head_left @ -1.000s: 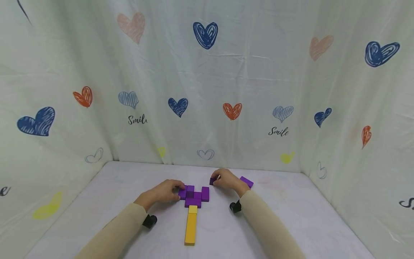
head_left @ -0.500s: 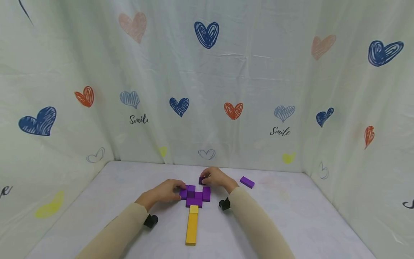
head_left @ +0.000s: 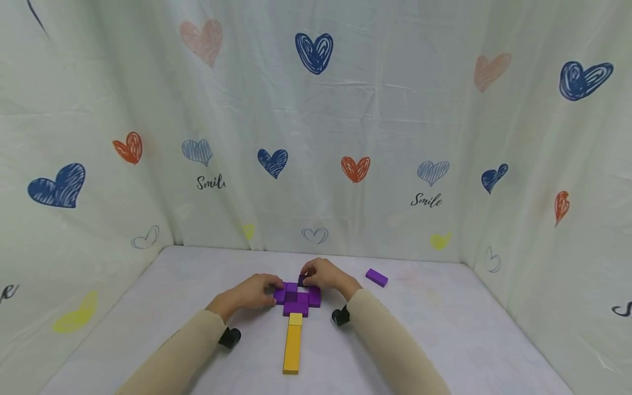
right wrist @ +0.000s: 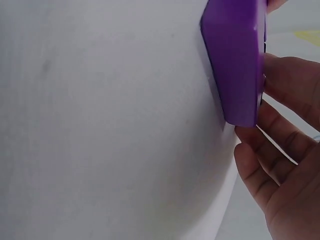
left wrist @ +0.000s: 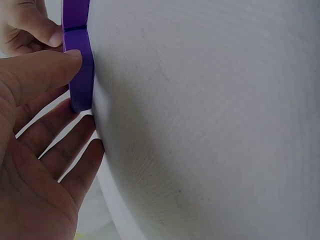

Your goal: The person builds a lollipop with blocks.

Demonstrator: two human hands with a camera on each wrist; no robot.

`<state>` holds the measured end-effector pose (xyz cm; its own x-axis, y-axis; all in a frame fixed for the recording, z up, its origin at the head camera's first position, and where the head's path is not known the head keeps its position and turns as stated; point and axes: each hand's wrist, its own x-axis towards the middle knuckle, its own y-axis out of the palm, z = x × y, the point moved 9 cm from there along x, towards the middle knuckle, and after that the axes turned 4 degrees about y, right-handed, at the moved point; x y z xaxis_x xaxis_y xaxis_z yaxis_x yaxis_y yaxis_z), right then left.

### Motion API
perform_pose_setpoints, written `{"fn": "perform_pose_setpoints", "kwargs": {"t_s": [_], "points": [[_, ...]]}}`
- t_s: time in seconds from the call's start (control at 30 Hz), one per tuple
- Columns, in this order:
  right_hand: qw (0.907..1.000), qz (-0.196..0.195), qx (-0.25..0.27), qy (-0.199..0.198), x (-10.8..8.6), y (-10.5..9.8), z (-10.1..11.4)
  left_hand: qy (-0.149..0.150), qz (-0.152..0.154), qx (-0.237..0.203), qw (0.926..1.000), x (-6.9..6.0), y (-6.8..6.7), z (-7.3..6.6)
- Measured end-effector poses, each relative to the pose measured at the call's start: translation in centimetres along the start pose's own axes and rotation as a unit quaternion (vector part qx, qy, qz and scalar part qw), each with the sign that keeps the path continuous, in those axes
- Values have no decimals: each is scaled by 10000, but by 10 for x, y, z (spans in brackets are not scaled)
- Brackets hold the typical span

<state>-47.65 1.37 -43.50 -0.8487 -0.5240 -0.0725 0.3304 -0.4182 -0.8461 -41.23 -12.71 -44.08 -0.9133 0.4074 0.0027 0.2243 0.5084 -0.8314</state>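
Observation:
Purple wooden blocks lie grouped on the white table. My left hand [head_left: 252, 291] is at the group's left side, thumb and fingertips holding the leftmost purple block [left wrist: 81, 75]; its thumb shows across that block in the left wrist view. My right hand [head_left: 326, 274] pinches a small dark purple block [head_left: 302, 280] at the far side of the group, above a gap between the blocks. In the right wrist view the right-hand purple block [right wrist: 235, 65] partly hides those fingertips. A yellow block strip [head_left: 292, 345] runs from the group toward me.
One loose purple block [head_left: 377, 277] lies to the right, beyond the right forearm. A white curtain [head_left: 316, 120] printed with hearts surrounds the white table [head_left: 419, 329] at the back and sides. Black cameras are strapped on both wrists.
My right hand has moved left with the small dark purple block, from the right of the group to its far edge. The left hand has stayed on the leftmost block.

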Motion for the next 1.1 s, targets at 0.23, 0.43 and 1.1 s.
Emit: {"fn": "perform_pose_setpoints", "kwargs": {"t_s": [0.23, 0.43, 1.1], "points": [[9999, 142, 14, 98, -6, 2, 1, 3, -12, -21, 10000, 0, -1, 0], [9997, 239, 5, 54, -12, 4, 5, 25, -20, -15, 10000, -1, 0, -1], [9995, 272, 34, -175, -18, 10, 7, -28, -27, -15, 10000, -3, -1, -2]]}}
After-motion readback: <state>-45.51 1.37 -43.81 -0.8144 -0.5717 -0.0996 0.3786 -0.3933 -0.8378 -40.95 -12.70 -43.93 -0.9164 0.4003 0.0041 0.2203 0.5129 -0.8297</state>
